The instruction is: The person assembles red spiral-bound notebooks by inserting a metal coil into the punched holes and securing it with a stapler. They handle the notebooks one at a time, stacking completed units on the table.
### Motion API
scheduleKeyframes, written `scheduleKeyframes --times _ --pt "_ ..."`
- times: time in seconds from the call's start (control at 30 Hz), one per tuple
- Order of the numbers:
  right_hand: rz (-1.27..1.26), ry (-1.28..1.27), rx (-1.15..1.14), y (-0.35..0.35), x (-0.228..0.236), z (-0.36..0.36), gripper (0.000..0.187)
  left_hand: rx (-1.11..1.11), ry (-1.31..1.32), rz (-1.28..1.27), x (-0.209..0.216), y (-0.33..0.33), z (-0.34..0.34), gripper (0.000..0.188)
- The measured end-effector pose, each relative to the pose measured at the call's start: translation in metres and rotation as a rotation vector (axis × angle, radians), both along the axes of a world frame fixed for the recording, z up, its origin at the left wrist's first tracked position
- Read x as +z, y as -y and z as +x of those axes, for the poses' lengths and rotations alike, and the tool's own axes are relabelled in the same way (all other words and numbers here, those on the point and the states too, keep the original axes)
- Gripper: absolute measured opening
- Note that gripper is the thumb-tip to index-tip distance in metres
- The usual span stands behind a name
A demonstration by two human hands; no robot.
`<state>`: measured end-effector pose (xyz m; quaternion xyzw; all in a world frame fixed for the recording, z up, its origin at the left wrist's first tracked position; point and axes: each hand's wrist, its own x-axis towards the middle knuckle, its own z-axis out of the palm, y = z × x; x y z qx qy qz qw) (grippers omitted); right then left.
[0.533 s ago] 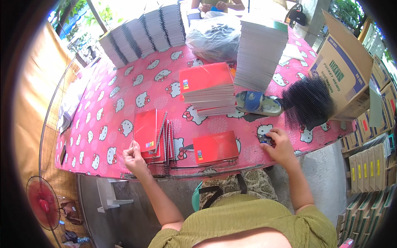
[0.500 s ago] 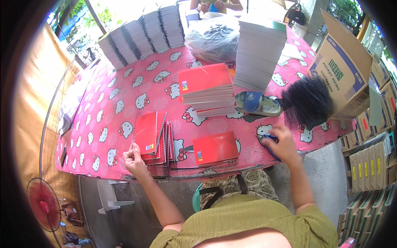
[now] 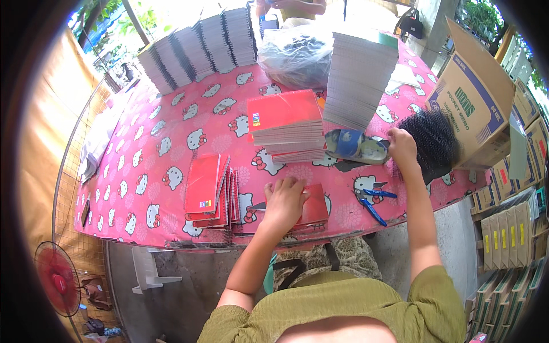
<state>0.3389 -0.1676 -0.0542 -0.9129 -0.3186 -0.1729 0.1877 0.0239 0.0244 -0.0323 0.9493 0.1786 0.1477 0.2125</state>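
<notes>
Our left hand [image 3: 286,203] has left the larger coil-bound red pile [image 3: 201,180] and now lies over the smaller red stack [image 3: 314,206]. The blue-handled pliers [image 3: 373,211] are out of our right hand [image 3: 403,150] — spread apart on the table [image 3: 166,208] — and that hand is now at the black coils [image 3: 436,143].

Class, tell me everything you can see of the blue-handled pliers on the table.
The blue-handled pliers lie flat on the pink patterned tablecloth, right of the red notebooks under the left hand. Two slim blue handles, plastic-looking, spread apart toward the right; the darker, apparently metal head is hard to make out. No hand touches them.
</notes>
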Motion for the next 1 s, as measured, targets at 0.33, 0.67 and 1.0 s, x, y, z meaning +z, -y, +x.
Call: scheduleKeyframes --times 0.33,0.67,1.0 --pt "0.401 -0.553 0.654 -0.008 0.046 -0.155 0.019 -0.061 0.257 -0.273 0.015 -0.009 -0.001 0.023" --pt "0.490 -0.555 0.746 -0.021 0.058 -0.187 0.017 -0.093 0.408 -0.008 0.038 0.015 -0.024 0.016" --pt "0.332 -0.859 0.741 -0.020 0.067 -0.187 0.018 0.023 0.419 0.076 0.027 0.025 -0.027 0.015"
